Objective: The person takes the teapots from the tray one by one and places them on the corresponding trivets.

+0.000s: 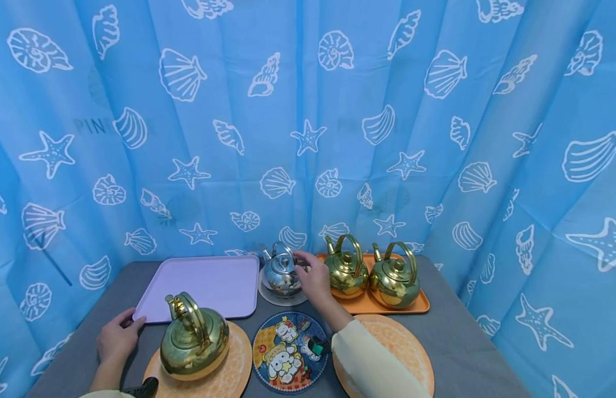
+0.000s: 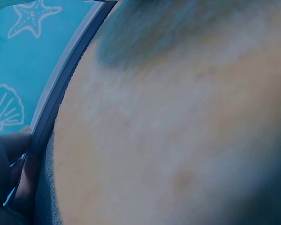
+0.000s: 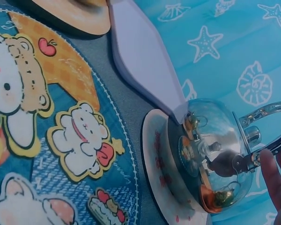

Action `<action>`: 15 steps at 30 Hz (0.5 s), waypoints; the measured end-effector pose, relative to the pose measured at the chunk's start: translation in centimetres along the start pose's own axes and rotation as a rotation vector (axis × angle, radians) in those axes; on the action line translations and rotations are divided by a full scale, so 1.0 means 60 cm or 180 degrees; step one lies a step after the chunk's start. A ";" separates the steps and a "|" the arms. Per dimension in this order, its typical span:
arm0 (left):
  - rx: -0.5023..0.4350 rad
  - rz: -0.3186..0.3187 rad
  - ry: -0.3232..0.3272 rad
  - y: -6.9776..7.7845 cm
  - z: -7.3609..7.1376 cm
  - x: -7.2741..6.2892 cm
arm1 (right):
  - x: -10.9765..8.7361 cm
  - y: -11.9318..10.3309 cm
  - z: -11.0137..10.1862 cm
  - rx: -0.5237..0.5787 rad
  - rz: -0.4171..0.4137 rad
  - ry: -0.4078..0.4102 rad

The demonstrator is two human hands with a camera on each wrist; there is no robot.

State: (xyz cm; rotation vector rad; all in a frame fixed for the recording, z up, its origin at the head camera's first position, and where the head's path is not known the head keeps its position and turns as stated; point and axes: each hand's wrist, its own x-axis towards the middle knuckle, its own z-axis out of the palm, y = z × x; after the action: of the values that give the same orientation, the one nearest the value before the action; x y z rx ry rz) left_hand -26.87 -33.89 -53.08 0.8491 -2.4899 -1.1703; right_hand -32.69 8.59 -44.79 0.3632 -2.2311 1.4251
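A silver kettle [image 1: 282,275] with an arched handle sits on a round pale mat [image 1: 288,301]. My right hand [image 1: 314,276] holds the handle's right side; in the right wrist view its fingers [image 3: 273,180] lie against the handle's lower end, and the rest of that hand is cut off by the frame. My left hand [image 1: 117,336] pinches the front left corner of a lilac tray [image 1: 208,282]. The left wrist view has that hand [image 2: 9,173] at the tray's rim [image 2: 68,61], thumb on one side and fingers on the other.
A large gold kettle [image 1: 193,342] stands on a round orange-patterned mat [image 1: 240,354], near my left forearm. Two gold kettles, one left [image 1: 346,273] and one right [image 1: 394,282], occupy an orange tray [image 1: 359,305]. A cartoon mat [image 1: 288,354] and another orange-patterned mat [image 1: 387,342] lie in front.
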 end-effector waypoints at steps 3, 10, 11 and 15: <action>0.0002 -0.0016 -0.0020 0.000 -0.001 -0.001 | -0.005 0.001 -0.005 -0.0021 0.0032 0.0017; -0.0017 -0.0019 -0.0041 -0.002 -0.001 -0.001 | -0.012 0.008 -0.020 -0.0012 0.0078 0.0102; -0.0012 -0.0015 -0.0042 -0.002 -0.001 0.000 | -0.013 0.008 -0.022 -0.0006 0.0090 0.0120; 0.0003 0.0006 -0.0043 -0.003 -0.001 0.000 | -0.020 0.010 -0.033 0.0094 0.0171 0.0131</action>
State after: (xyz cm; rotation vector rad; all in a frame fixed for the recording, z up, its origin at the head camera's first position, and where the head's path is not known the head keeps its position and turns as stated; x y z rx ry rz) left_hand -26.78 -34.02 -53.21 0.8416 -2.5015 -1.1783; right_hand -31.48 10.63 -45.17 0.2829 -2.2043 1.4813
